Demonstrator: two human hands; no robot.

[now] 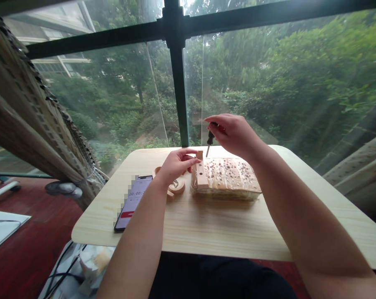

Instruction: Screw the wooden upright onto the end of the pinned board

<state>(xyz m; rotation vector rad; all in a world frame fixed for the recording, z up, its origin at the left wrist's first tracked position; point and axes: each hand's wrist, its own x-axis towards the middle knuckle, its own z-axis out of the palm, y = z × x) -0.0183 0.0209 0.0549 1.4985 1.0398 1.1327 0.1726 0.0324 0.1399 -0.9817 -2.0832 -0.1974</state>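
My right hand point(233, 131) is closed round the dark handle of a screwdriver point(210, 139), whose shaft points down just right of a wooden strip. This pale wooden strip point(202, 179) has dark holes and lies along the left end of a plastic-wrapped block point(231, 172) with a speckled top. A small wooden piece point(199, 155) stands upright at the strip's far end. The fingers of my left hand point(176, 164) are bent and pinch at that wooden piece; anything smaller between them is hidden. Round wooden parts point(177, 185) lie beside my left wrist, partly covered by it.
A phone point(134, 203) with a timer on its screen lies on the pale wooden table point(219, 232), left of my forearm. Behind the table rises a window with a dark green frame point(178, 83). A curtain point(35, 108) hangs at left; cables point(61, 274) lie below the table.
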